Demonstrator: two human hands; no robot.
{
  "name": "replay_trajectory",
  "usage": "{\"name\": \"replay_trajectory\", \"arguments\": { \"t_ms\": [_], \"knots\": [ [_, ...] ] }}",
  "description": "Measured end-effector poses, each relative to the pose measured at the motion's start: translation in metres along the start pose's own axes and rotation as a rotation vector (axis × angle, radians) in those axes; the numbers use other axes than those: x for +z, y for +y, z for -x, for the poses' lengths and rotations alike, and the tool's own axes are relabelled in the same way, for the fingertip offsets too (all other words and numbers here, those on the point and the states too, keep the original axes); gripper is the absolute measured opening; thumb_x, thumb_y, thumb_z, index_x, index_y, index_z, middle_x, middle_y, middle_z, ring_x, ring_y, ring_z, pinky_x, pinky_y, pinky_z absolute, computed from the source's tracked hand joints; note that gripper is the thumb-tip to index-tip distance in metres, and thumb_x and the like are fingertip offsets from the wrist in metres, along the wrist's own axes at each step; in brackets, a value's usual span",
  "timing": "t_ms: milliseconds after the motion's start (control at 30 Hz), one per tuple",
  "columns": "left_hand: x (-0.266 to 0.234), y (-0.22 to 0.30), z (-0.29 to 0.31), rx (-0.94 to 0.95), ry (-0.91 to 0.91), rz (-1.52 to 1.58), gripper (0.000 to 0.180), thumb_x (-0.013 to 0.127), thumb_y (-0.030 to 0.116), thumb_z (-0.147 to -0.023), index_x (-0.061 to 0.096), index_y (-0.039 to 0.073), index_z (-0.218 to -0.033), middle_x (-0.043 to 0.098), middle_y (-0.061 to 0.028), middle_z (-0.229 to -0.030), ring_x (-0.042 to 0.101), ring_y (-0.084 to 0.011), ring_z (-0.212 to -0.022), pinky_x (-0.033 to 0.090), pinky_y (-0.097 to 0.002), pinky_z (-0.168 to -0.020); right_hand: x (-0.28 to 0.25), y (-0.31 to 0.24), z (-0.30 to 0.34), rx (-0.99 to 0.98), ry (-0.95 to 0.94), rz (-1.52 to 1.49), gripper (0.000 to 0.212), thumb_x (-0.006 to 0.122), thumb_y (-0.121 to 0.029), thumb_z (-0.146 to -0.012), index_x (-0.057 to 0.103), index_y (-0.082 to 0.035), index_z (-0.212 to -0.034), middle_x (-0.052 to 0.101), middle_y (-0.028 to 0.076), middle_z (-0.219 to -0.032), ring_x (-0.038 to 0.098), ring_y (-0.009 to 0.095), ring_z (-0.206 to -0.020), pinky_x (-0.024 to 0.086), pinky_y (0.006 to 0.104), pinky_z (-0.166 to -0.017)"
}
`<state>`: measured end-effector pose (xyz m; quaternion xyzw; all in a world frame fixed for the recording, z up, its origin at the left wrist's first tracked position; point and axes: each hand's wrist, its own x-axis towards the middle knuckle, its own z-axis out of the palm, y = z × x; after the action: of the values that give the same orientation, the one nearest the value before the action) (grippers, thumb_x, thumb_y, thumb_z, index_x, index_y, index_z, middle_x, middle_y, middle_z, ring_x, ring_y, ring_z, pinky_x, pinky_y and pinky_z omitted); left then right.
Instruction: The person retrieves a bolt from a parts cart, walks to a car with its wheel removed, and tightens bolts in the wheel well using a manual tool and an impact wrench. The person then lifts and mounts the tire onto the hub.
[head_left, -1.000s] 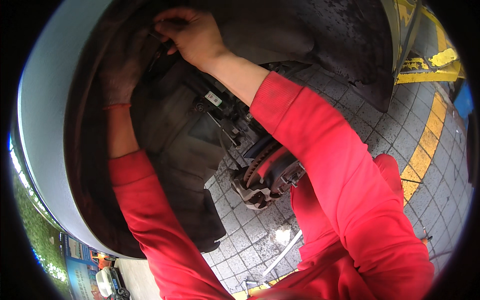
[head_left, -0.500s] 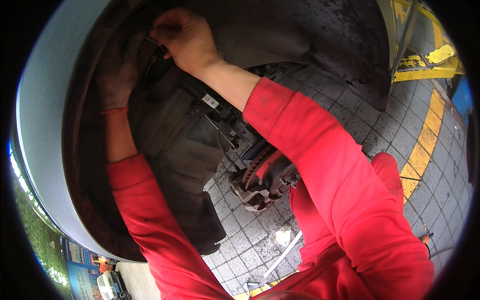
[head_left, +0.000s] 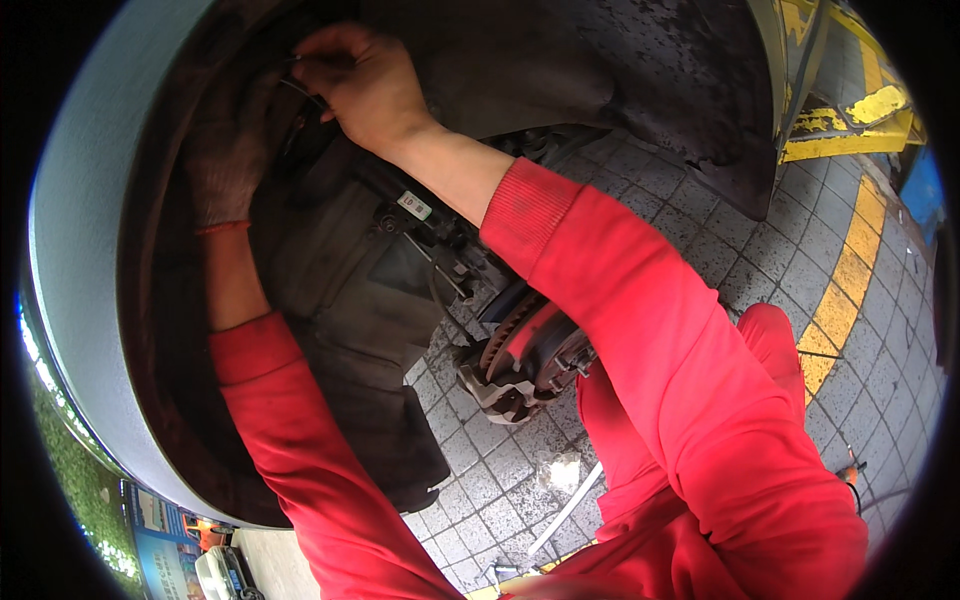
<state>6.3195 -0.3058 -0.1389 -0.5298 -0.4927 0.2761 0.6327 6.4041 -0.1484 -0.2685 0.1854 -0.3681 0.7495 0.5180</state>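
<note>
My bare right hand (head_left: 372, 92) is raised high inside the dark wheel arch, with its fingers pinched on a thin metal rod (head_left: 306, 94). The rod's far end disappears into shadow. Just left of it my left hand (head_left: 226, 170), in a dirty knitted glove, reaches up along the inner side of the fender (head_left: 85, 260). Darkness hides its fingertips and anything in them. Below both hands is the black wheel arch liner (head_left: 365, 310). A strut with a white label (head_left: 414, 206) shows beneath my right wrist.
The brake disc (head_left: 512, 335) and a caliper (head_left: 505, 398) are exposed below, by my right forearm. A white bar (head_left: 566, 508) and a clear plastic scrap (head_left: 560, 470) lie on the tiled floor. A yellow metal frame (head_left: 850, 140) stands at the upper right.
My right hand has shifted slightly left, still pinching the rod. The left hand stays in nearly the same place, and the whole view has moved a little.
</note>
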Motion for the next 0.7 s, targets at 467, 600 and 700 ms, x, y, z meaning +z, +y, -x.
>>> {"name": "replay_trajectory", "arguments": {
  "t_ms": [467, 600, 700],
  "knots": [
    [0.0049, -0.0021, 0.0060, 0.055, -0.127, -0.178, 0.047, 0.080, 0.043, -0.097, 0.071, 0.023, -0.139, 0.066, -0.0193, -0.138, 0.067, -0.0393, -0.128, 0.058, -0.0501, -0.104, 0.0011, 0.0008, -0.0017, 0.018, -0.002, 0.012, 0.015, 0.081, -0.006, -0.095, 0.078, -0.004, -0.109, 0.076, 0.006, -0.083, 0.067, 0.011, -0.062, 0.055, 0.0303, -0.054],
    [0.0044, -0.0010, 0.0063, 0.062, -0.078, -0.194, 0.046, 0.082, 0.042, -0.095, 0.072, 0.022, -0.135, 0.066, -0.0192, -0.138, 0.067, -0.0391, -0.127, 0.057, -0.0496, -0.104, 0.0022, 0.0018, -0.0014, -0.003, 0.004, 0.017, 0.015, 0.082, -0.006, -0.094, 0.078, -0.004, -0.109, 0.076, 0.006, -0.082, 0.066, 0.011, -0.059, 0.054, 0.0301, -0.053],
    [0.0032, 0.0007, 0.0054, 0.029, -0.091, -0.134, 0.045, 0.083, 0.041, -0.093, 0.072, 0.022, -0.133, 0.067, -0.0188, -0.136, 0.068, -0.0389, -0.124, 0.058, -0.0493, -0.102, 0.0026, 0.0016, -0.0010, -0.004, 0.005, 0.031, 0.015, 0.082, -0.006, -0.095, 0.079, -0.004, -0.109, 0.075, 0.006, -0.080, 0.065, 0.011, -0.058, 0.053, 0.0297, -0.053]
  ]
}}
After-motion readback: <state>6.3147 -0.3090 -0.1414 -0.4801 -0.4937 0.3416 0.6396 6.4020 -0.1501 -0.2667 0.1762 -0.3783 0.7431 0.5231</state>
